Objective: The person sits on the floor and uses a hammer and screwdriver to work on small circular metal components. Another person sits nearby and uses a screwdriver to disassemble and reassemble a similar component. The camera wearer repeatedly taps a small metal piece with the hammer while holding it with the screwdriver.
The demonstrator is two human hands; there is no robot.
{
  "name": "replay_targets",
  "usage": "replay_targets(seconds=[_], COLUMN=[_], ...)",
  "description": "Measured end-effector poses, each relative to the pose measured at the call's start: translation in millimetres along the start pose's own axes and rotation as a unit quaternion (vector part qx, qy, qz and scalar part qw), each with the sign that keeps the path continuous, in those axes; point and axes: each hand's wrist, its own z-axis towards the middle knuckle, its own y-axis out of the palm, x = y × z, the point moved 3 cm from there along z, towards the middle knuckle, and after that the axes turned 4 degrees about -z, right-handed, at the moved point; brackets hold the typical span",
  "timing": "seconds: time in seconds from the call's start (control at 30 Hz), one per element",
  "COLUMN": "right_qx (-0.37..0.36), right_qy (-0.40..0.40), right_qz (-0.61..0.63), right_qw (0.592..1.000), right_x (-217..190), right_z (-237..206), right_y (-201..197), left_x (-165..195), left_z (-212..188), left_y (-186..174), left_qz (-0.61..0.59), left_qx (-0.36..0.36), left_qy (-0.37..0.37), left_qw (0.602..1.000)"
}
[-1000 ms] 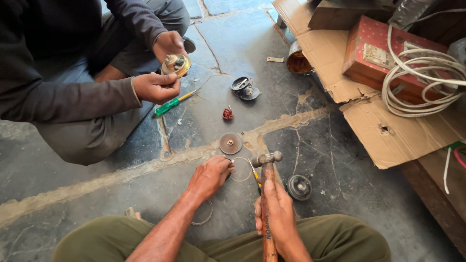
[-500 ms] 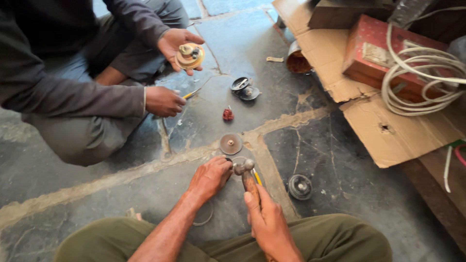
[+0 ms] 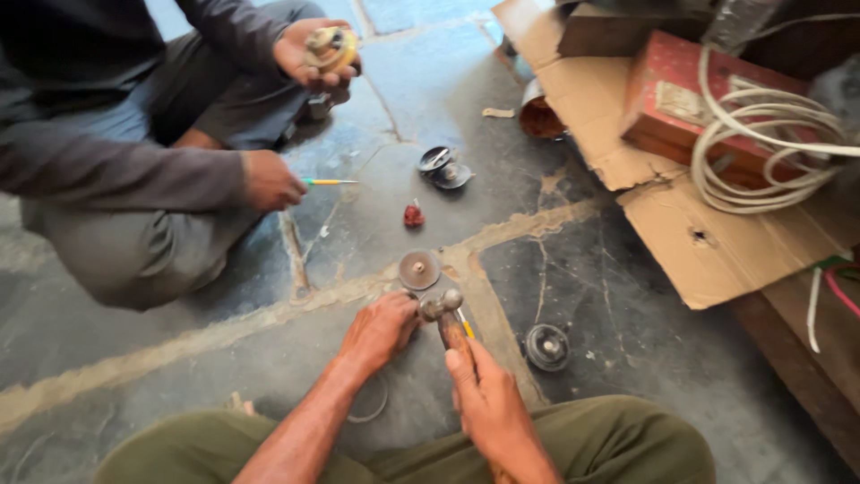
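the hammer (image 3: 445, 315) lies with its long axis running from the person's lap out across the stone floor (image 3: 134, 358), metal head at the far end just short of a round rusty disc (image 3: 419, 269) — the right hand (image 3: 488, 408) is wrapped around the wooden handle, while the left hand (image 3: 378, 330) is curled on the floor touching the head's left side, though what its fingers pinch cannot be told. toward the floor's right edge lies flattened brown cardboard (image 3: 717, 251) bearing a red rectangular box (image 3: 681, 108) with a pale label, under a white cable coil (image 3: 770, 143).
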Motion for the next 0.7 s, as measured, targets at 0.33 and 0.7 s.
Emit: replay_targets(seconds=[0.33,0.7], right_qx=[0.03,0.026], right_qy=[0.029,0.061], right_qz=[0.168,0.136], right_qw=[0.985,0.989], right_x=[8.7,7.5], right_z=[9.4,6.7], right_y=[-19.8,-13.9], left_x=[10.1,17.0], left_z=[2.7,-0.5], left_y=[-11.2,-13.5], left_qz=[-0.061,-0.042], left_qx=[0.011,0.013], left_qy=[-0.063,-0.001], left_qw=[0.996,0.999])
